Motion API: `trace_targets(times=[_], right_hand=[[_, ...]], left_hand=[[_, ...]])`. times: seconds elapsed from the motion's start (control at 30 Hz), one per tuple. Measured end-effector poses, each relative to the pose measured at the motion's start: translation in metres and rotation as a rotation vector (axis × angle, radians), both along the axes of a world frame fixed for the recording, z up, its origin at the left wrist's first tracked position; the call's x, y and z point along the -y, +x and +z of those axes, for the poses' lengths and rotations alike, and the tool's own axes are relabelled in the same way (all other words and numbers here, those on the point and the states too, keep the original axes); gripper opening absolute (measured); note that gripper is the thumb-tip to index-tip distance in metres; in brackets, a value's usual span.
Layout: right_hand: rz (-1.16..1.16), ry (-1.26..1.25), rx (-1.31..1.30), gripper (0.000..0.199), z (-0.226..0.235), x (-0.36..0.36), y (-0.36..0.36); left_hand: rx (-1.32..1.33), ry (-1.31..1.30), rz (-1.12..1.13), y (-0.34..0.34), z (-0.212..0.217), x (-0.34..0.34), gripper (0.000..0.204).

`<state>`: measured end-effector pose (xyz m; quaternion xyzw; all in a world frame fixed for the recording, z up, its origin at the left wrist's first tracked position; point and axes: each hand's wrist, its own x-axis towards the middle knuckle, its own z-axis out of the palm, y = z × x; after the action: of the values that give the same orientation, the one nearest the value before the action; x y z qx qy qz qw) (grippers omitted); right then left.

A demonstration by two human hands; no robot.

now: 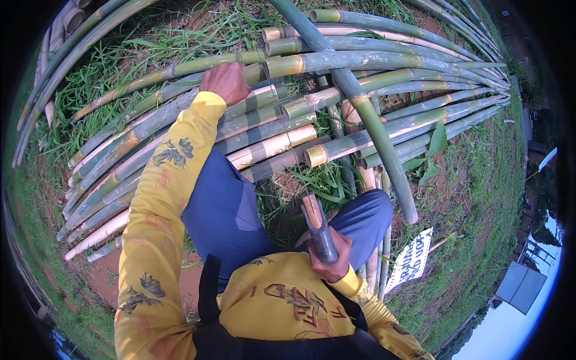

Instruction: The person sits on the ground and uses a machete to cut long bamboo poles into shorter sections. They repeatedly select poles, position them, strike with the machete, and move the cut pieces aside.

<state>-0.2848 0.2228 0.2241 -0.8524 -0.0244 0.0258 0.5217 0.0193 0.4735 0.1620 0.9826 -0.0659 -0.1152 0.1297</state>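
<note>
My left hand (225,83) is closed around a green bamboo pole (360,59) that runs across the pile from left to right. In my right hand (337,252), near my lap, is the handle of a saw (324,241), dark grey and tube-like with a wooden part at its front. Its thin blade shows nearly edge-on as a dark line. That line reaches away from me over the cut bamboo ends to the held pole, just right of my left hand. Whether the teeth touch the pole I cannot tell.
Many cut bamboo lengths (123,144) lie to the left, longer poles (384,41) to the right. A thick green pole (378,132) slants across them near my right knee. Grass surrounds the pile; a printed white and yellow sheet (410,261) lies at right.
</note>
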Motion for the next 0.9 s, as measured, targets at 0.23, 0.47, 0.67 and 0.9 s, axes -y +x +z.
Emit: trace_targets(times=[0.23, 0.47, 0.67, 0.9], right_hand=[[-0.099, 0.196, 0.012, 0.019, -0.027, -0.046, 0.132], [-0.081, 0.093, -0.077, 0.03, -0.011, -0.015, 0.037], [-0.132, 0.142, 0.1, 0.012, -0.037, -0.052, 0.167], [-0.248, -0.105, 0.176, 0.025, 0.03, 0.036, 0.022]], left_hand=[[0.065, 0.011, -0.014, 0.011, -0.003, -0.002, 0.035], [0.08, 0.006, 0.003, 0.007, -0.011, -0.012, 0.035], [0.112, 0.028, -0.002, 0.006, 0.004, -0.011, 0.037], [0.034, 0.057, 0.113, 0.025, -0.034, -0.045, 0.055]])
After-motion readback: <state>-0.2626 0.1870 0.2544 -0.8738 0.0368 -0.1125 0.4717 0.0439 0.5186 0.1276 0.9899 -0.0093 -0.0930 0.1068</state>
